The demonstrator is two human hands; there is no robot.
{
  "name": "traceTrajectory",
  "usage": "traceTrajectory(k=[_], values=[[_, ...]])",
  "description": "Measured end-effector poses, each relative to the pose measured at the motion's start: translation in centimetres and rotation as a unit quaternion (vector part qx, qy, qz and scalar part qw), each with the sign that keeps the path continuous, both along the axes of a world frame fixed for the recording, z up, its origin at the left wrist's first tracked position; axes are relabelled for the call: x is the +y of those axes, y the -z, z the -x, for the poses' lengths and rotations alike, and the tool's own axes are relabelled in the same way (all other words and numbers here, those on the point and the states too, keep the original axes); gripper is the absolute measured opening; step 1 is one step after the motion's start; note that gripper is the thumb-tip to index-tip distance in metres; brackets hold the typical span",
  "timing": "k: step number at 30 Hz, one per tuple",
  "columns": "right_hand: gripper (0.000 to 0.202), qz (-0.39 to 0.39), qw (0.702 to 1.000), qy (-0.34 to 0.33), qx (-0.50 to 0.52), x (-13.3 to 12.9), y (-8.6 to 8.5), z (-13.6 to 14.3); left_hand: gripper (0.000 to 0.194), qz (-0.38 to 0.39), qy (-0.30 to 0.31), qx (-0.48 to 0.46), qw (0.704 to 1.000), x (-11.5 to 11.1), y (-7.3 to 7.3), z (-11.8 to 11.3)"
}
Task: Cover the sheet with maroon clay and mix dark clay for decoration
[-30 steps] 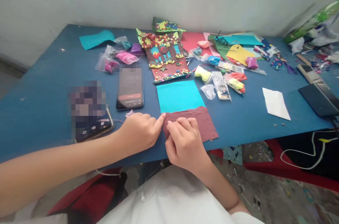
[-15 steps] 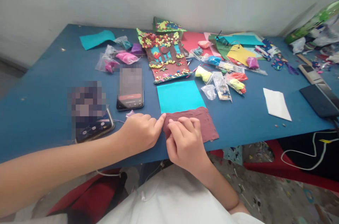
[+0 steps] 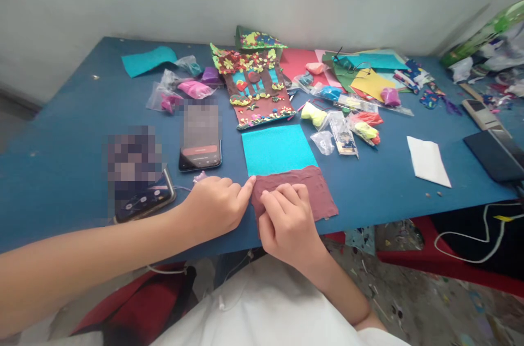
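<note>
A turquoise sheet lies on the table, its near half covered by a thin, uneven layer of brown modelling clay. My left hand rests at the clay's left edge. Its index finger reaches out to touch the upper left corner, and the other fingers are curled under. Over the left part of the clay is my right hand, its fingers bent and closed, fingertips down towards the clay. The palm side of both hands is hidden, so I cannot see whether anything small is inside.
Behind the sheet stands a clay-decorated picture. Two phones, one upper and one lower, are on the left. Bagged clay lies further back, and more clay packets lie to the right, near folded white paper.
Both hands keep nearly the same place. The right hand's fingers have shifted very slightly down over the clay, and the view has moved a touch.
</note>
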State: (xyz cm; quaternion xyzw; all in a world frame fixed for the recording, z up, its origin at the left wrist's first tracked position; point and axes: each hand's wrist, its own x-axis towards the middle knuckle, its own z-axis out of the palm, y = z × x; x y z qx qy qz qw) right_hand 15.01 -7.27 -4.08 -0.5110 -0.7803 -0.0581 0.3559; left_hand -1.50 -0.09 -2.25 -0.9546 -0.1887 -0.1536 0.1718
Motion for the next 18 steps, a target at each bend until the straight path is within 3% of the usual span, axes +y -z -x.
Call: traceTrajectory(k=[8, 18], values=[[0.024, 0.011, 0.997, 0.060, 0.042, -0.30, 0.02, 0.01, 0.028, -0.022, 0.043, -0.030, 0.998, -0.81, -0.27, -0.19], [0.019, -0.003, 0.999, 0.042, -0.012, 0.10, 0.05, 0.14, 0.035, 0.049, 0.105, -0.010, 0.993, -0.27, -0.17, -0.41]])
